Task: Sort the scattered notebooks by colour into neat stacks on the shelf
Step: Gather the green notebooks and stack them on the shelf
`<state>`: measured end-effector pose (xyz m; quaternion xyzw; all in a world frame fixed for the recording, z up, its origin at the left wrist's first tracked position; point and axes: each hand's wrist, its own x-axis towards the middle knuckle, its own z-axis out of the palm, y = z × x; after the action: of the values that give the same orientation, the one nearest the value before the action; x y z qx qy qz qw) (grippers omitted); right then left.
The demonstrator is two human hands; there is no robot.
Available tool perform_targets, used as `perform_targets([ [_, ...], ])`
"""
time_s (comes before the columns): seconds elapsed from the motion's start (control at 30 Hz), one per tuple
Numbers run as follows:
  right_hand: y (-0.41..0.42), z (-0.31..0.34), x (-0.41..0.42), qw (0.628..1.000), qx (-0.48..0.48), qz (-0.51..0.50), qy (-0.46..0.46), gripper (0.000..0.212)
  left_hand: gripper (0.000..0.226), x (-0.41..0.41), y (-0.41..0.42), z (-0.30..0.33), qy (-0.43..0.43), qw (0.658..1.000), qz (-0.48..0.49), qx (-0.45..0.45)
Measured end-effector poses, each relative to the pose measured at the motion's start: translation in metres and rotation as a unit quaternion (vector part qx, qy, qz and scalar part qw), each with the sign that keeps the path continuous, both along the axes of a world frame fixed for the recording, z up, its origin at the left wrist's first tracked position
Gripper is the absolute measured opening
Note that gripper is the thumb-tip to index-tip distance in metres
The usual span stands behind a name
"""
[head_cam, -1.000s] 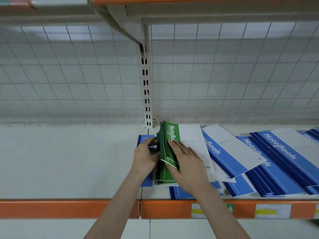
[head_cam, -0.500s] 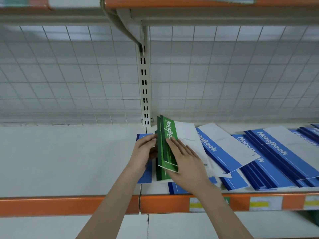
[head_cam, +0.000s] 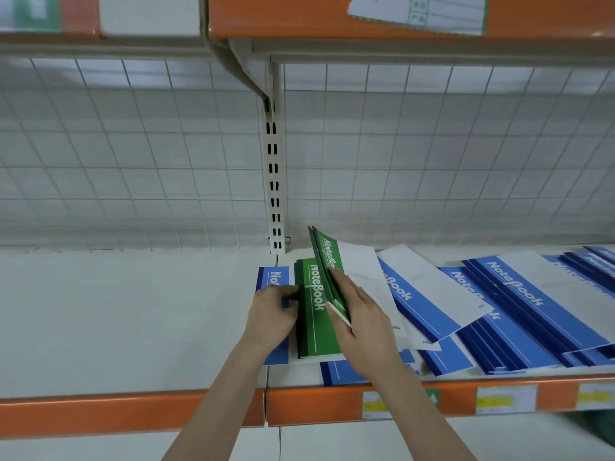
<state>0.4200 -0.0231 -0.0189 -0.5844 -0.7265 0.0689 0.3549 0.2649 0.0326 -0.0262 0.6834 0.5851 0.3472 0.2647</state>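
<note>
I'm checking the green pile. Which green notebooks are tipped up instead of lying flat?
The green notebooks under the right hand, tilted on edge. The other green stack lies flat beside them, steadied by the left hand.

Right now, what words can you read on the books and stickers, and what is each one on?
"NoteBook": flat green notebook.
"NoteB...", rest hidden by the right hand: tilted green notebook.
"Note...", rest hidden by the left hand: blue notebook.
"...ook": blue notebook.
"NoteBook": blue notebook.
Shelf-edge stickers: too blurred.
Paper on upper shelf: too blurred.
</note>
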Motion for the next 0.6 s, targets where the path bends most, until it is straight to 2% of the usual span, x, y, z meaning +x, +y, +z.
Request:
perform_targets([
  [0.1,0.000,0.000,0.000,1.000,0.003,-0.002,0.007,0.055,0.034,-0.002,0.005,0.001,-0.044,0.998,-0.002,-0.045],
  [0.17,0.001,-0.001,0.000,1.000,0.000,-0.004,0.002,0.056,0.033,-0.004,0.006,0.007,-0.155,0.983,-0.008,-0.098],
  [0.2,0.001,-0.001,0.000,1.000,-0.001,-0.005,-0.002,0.056,0.031,-0.003,0.005,0.011,-0.233,0.965,-0.021,-0.121],
  [0.27,0.002,-0.001,0.000,1.000,0.004,-0.004,-0.012,0.058,0.028,0.000,0.002,0.017,-0.404,0.897,-0.073,-0.162],
  [0.3,0.002,-0.001,0.000,1.000,0.004,-0.001,-0.022,0.061,0.028,0.002,-0.001,0.019,-0.459,0.865,-0.097,-0.178],
  [0.33,0.001,-0.001,0.000,0.999,-0.002,0.007,-0.037,0.068,0.029,0.003,-0.002,0.021,-0.485,0.847,-0.113,-0.189],
  [0.47,0.003,-0.005,-0.001,0.992,-0.036,0.030,-0.116,0.103,0.043,-0.002,0.001,0.017,-0.455,0.860,-0.140,-0.183],
  [0.53,0.005,-0.008,-0.001,0.988,-0.030,0.023,-0.148,0.099,0.054,-0.002,0.001,0.016,-0.454,0.861,-0.146,-0.177],
  [0.57,0.005,-0.009,-0.001,0.987,-0.027,0.020,-0.154,0.091,0.057,-0.001,-0.001,0.016,-0.442,0.871,-0.140,-0.165],
  [0.6,0.005,-0.009,-0.001,0.989,-0.028,0.019,-0.146,0.082,0.058,0.002,-0.002,0.014,-0.403,0.898,-0.121,-0.130],
])
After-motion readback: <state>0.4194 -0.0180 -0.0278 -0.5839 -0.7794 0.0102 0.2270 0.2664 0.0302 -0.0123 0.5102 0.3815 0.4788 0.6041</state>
